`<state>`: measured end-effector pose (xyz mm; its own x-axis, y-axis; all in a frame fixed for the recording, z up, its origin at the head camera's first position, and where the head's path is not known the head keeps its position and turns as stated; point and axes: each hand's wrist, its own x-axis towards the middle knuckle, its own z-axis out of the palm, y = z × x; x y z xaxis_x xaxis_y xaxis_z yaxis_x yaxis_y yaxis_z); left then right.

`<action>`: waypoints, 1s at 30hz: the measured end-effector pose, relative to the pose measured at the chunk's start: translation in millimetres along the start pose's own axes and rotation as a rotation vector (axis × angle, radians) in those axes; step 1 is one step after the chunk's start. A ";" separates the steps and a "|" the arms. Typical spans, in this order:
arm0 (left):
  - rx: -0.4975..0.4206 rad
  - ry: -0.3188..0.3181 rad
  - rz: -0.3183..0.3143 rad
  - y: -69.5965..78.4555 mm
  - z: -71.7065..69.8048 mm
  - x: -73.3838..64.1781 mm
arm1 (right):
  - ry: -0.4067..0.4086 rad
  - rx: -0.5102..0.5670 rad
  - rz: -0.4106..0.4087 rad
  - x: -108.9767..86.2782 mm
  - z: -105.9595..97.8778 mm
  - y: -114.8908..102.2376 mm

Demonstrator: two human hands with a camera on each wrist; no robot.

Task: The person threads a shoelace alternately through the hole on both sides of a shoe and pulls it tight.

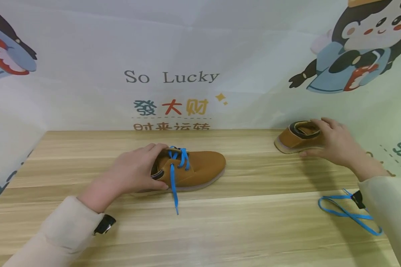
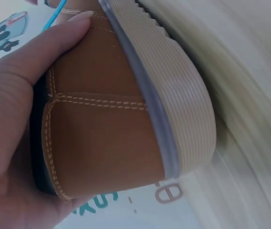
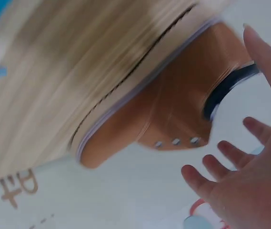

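Observation:
A brown shoe (image 1: pixel 205 165) with blue laces (image 1: pixel 173 185) lies on the wooden tabletop, toe to the right. My left hand (image 1: pixel 133 170) grips it around the ankle opening, thumb (image 2: pixel 54 45) along the near side and palm by the heel. One lace end trails down onto the wood. Farther right, by the back wall, a second brown shoe (image 1: pixel 290 141) stands with its heel to the left. Bare eyelets (image 3: pixel 175 141) show on it in the right wrist view. Beside its collar, my right hand (image 1: pixel 341 144) spreads its fingers and thumb apart, holding nothing.
A loose blue shoelace (image 1: pixel 345 215) lies looped near the right sleeve. White printed sheeting (image 1: pixel 187 44) with cartoon figures and lettering rises behind the wooden tabletop (image 1: pixel 200 237) and along both sides. Black clips or straps (image 1: pixel 104 224) sit at the cuffs.

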<state>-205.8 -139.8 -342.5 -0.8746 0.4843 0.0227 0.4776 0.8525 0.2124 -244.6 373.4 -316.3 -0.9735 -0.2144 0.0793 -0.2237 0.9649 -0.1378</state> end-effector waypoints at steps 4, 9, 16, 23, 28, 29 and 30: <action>-0.001 -0.015 -0.025 -11.1 -2.4 -4.3 | -0.054 -0.032 -0.016 15.1 -2.2 7.8; -0.030 -0.035 -0.064 -26.4 -5.9 -8.9 | -0.146 -0.052 -0.020 34.1 -0.6 6.7; -0.054 -0.020 -0.024 -42.7 -9.5 -5.4 | -0.222 -0.049 0.017 51.8 5.3 6.5; -0.047 0.004 -0.024 -58.1 -13.3 -0.2 | -0.209 -0.069 0.021 53.3 13.9 13.1; -0.027 0.029 -0.024 -69.9 -17.9 3.8 | -0.195 -0.089 0.020 51.9 16.7 13.8; -0.017 0.027 -0.030 -71.7 -18.8 4.6 | -0.197 -0.091 0.022 51.7 17.0 12.9; -0.006 0.022 -0.038 -73.3 -19.5 5.5 | -0.201 -0.095 0.025 51.4 17.1 11.5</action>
<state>-247.2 -203.5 -338.9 -0.8939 0.4469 0.0361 0.4434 0.8691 0.2194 -298.0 370.9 -330.7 -0.9706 -0.2071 -0.1226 -0.2033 0.9782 -0.0429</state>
